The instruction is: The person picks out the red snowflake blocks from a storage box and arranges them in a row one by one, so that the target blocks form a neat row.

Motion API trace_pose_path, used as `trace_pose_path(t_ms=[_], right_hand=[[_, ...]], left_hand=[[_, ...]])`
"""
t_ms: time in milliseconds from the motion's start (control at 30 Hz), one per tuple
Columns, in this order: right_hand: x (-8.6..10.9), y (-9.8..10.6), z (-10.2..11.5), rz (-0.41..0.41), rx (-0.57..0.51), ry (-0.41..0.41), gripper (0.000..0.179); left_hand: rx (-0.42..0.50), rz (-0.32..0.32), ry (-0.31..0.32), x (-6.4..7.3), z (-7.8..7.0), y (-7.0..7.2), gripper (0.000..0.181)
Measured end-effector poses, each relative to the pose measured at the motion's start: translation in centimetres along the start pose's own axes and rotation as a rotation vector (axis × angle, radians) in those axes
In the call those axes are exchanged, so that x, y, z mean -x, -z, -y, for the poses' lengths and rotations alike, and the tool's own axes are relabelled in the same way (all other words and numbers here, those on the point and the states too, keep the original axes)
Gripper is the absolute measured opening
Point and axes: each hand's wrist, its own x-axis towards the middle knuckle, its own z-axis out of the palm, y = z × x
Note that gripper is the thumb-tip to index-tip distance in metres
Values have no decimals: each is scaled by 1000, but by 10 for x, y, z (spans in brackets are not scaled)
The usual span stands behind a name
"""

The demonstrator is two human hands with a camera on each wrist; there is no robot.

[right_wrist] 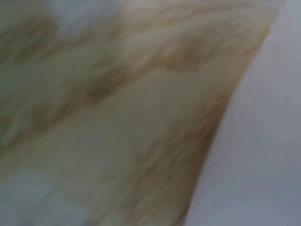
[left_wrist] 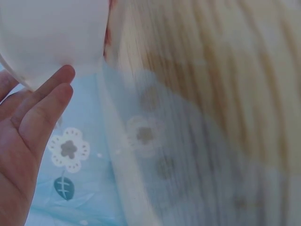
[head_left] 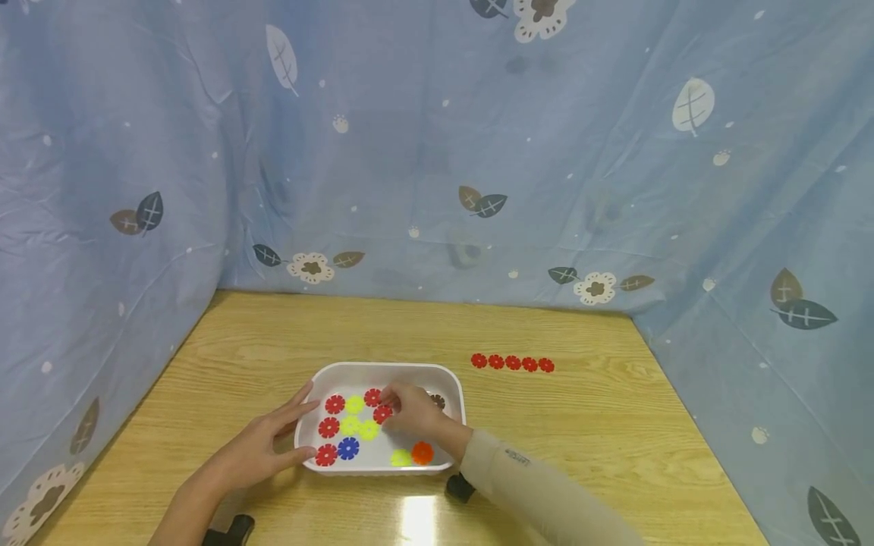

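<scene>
- Your left hand [head_left: 262, 444] spreads its thumb and fingers against the left end of the white tray [head_left: 392, 371].
- In the tray's left part, you have three red discs [head_left: 328, 428], with a blue disc [head_left: 348, 448] and yellow discs [head_left: 350, 425] just beside them.
- Your right hand [head_left: 413, 409] reaches into the tray, fingertips bent down at two more red discs [head_left: 372, 397]; you cannot tell whether it pinches one.
- Near the tray's right end lie an orange disc [head_left: 422, 453] and, partly hidden, a brown disc [head_left: 438, 401].
- Beyond, five red discs [head_left: 513, 363] line up on the table [head_left: 580, 432].
</scene>
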Motion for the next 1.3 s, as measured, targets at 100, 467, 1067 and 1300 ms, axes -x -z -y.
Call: trace_pose_path(t_ms=[100, 467, 1067, 1300], right_hand=[[0, -1, 0, -12, 37, 25, 32], [-2, -6, -1, -32, 251, 95, 22], [5, -6, 3, -46, 310, 157, 30], [9, 1, 3, -37, 153, 77, 35]], left_hand=[[1, -4, -10, -1, 0, 0, 67], [-12, -12, -13, 0, -2, 0, 67], [-25, -31, -50, 3, -2, -2, 65], [-11, -13, -8, 5, -4, -3, 67]])
